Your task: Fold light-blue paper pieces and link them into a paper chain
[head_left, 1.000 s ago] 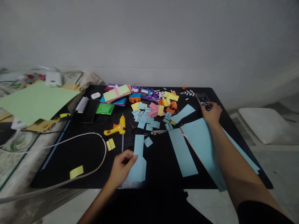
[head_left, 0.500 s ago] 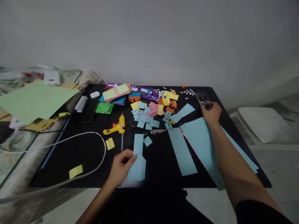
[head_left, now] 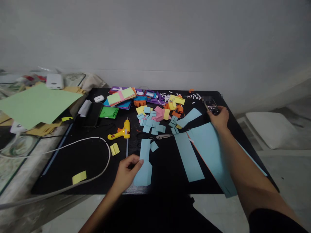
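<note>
Near the front edge of the black table, my left hand [head_left: 128, 171] pinches a light blue paper piece [head_left: 143, 171], narrow at the top and wider below. At the far right, my right hand [head_left: 219, 118] grips a smartphone [head_left: 212, 106] with its screen lit. My right forearm passes over large light blue paper sheets [head_left: 206, 145]. Between the hands lie a blue paper strip [head_left: 190, 158] and scissors [head_left: 162, 137]. A small blue paper square [head_left: 154, 146] rests just beyond the held piece, and a yellow glue gun [head_left: 123, 130] lies to its left.
Folded paper bits [head_left: 152, 122] in several colours pile up mid-table. Behind them are stacked paper strips [head_left: 121, 96]. A white cable [head_left: 107, 161] loops across the left side. A dark phone [head_left: 93, 114] lies at the left, and a white stool [head_left: 267, 129] stands at the right.
The view has shifted very slightly. My right hand and the smartphone sit a touch farther left in view; my left hand keeps its pinch on the blue paper.
</note>
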Tool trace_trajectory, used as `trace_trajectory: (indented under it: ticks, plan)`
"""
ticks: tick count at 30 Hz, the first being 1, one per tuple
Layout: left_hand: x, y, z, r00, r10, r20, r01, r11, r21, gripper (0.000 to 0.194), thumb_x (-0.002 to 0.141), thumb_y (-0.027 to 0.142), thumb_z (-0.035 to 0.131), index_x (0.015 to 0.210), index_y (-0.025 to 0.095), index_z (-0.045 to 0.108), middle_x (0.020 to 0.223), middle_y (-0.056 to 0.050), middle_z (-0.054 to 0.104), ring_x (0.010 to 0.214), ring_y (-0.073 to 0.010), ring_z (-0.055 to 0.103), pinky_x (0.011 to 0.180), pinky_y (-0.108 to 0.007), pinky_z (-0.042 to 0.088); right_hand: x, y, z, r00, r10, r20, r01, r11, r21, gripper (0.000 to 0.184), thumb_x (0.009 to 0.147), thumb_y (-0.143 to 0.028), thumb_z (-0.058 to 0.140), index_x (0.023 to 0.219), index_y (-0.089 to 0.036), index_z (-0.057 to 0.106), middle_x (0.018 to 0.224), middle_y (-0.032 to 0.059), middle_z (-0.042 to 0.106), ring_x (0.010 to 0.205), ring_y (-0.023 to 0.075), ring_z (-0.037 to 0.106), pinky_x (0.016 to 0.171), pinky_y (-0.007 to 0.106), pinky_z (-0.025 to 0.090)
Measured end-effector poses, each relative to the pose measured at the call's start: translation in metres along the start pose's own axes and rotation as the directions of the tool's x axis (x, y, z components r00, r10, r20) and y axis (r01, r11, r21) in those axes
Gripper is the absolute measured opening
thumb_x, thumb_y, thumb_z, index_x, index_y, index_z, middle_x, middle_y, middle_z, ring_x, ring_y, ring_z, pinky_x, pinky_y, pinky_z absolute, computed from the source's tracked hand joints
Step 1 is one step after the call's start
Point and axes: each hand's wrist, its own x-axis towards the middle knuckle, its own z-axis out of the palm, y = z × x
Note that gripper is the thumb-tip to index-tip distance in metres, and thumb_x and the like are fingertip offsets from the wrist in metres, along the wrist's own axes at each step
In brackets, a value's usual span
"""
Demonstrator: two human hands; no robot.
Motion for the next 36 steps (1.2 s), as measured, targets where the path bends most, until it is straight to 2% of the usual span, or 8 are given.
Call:
trace_trajectory:
  ticks: [7, 10, 13, 15, 18, 21, 25, 36]
  plan:
    - [0.001, -0.001, 0.001, 1.000, -0.008, 0.000, 0.008, 1.000, 0.012, 0.028, 0.089, 0.038, 0.070, 0.070, 0.017, 0.069, 0.062, 0.002, 0.064, 0.057, -0.0111, 0.055, 0.055, -0.020, 0.042, -0.001, -0.011, -0.003, 0.989, -0.065, -0.135, 0.079, 0.991, 0.107, 0.044, 0.074, -0.029, 0.076, 0.112, -0.019, 0.057, 0.124, 0.0170, 0.065, 0.119, 0.0349, 0.058, 0.112, 0.058, 0.040]
    - [0.001, 0.000, 0.002, 1.000, -0.018, -0.010, 0.018, 1.000, 0.012, 0.028, 0.088, 0.039, 0.070, 0.071, 0.017, 0.069, 0.062, 0.002, 0.064, 0.057, -0.0115, 0.055, 0.056, -0.021, 0.043, -0.042, -0.048, -0.016, 0.976, -0.162, -0.145, 0.193, 0.953, 0.233, 0.038, 0.080, -0.034, 0.072, 0.113, -0.019, 0.062, 0.125, 0.0153, 0.067, 0.120, 0.0338, 0.062, 0.111, 0.057, 0.044]
    - [0.001, 0.002, 0.002, 0.999, -0.047, -0.017, 0.047, 0.999, 0.001, 0.030, 0.087, 0.042, 0.072, 0.071, 0.017, 0.068, 0.062, 0.002, 0.063, 0.057, -0.0116, 0.054, 0.055, -0.021, 0.044, -0.118, -0.093, -0.034, 0.960, -0.276, 0.053, 0.214, 0.840, 0.498, 0.032, 0.087, -0.041, 0.069, 0.112, -0.022, 0.066, 0.119, 0.0117, 0.071, 0.115, 0.0298, 0.067, 0.106, 0.053, 0.051]
    - [0.001, 0.005, 0.002, 0.998, -0.066, -0.022, 0.066, 0.998, -0.011, 0.031, 0.086, 0.044, 0.073, 0.072, 0.017, 0.069, 0.062, 0.001, 0.063, 0.056, -0.0117, 0.055, 0.055, -0.021, 0.044, -0.173, -0.118, -0.043, 0.883, -0.339, 0.324, 0.081, 0.790, 0.607, 0.031, 0.089, -0.042, 0.073, 0.114, -0.024, 0.068, 0.117, 0.0105, 0.073, 0.111, 0.0279, 0.070, 0.105, 0.050, 0.054]
    - [0.001, 0.010, 0.003, 0.996, -0.084, -0.017, 0.083, 0.996, -0.044, 0.030, 0.086, 0.045, 0.074, 0.074, 0.018, 0.071, 0.063, 0.001, 0.065, 0.057, -0.0122, 0.056, 0.054, -0.021, 0.045, -0.241, -0.140, -0.047, 0.695, -0.418, 0.585, -0.175, 0.690, 0.702, 0.033, 0.092, -0.042, 0.073, 0.120, -0.026, 0.065, 0.117, 0.0093, 0.074, 0.107, 0.0243, 0.073, 0.101, 0.043, 0.058]
    - [0.000, 0.015, 0.006, 0.996, -0.087, 0.012, 0.088, 0.993, -0.081, 0.028, 0.087, 0.044, 0.073, 0.079, 0.018, 0.073, 0.065, 0.000, 0.068, 0.057, -0.0126, 0.058, 0.054, -0.021, 0.046, -0.279, -0.147, -0.043, 0.589, -0.407, 0.698, -0.319, 0.677, 0.663, 0.035, 0.089, -0.040, 0.076, 0.118, -0.023, 0.065, 0.113, 0.0082, 0.074, 0.095, 0.0213, 0.073, 0.090, 0.039, 0.060]
    - [-0.003, 0.018, 0.010, 0.998, -0.068, 0.017, 0.069, 0.995, -0.067, 0.025, 0.088, 0.042, 0.073, 0.080, 0.018, 0.075, 0.068, -0.001, 0.070, 0.061, -0.0137, 0.062, 0.057, -0.021, 0.048, -0.299, -0.146, -0.035, 0.469, -0.408, 0.783, -0.390, 0.700, 0.599, 0.023, 0.090, -0.041, 0.075, 0.100, -0.021, 0.072, 0.096, 0.0045, 0.076, 0.090, 0.0211, 0.072, 0.083, 0.034, 0.057]
    - [-0.006, 0.019, 0.012, 0.990, -0.107, 0.089, 0.110, 0.993, -0.035, 0.028, 0.090, 0.044, 0.072, 0.081, 0.018, 0.076, 0.072, -0.003, 0.074, 0.065, -0.0158, 0.066, 0.062, -0.023, 0.052, -0.299, -0.138, -0.032, 0.506, -0.346, 0.790, -0.333, 0.766, 0.549, 0.026, 0.088, -0.039, 0.073, 0.072, -0.020, 0.067, 0.071, -0.0015, 0.065, 0.067, 0.0152, 0.057, 0.065, 0.028, 0.044]
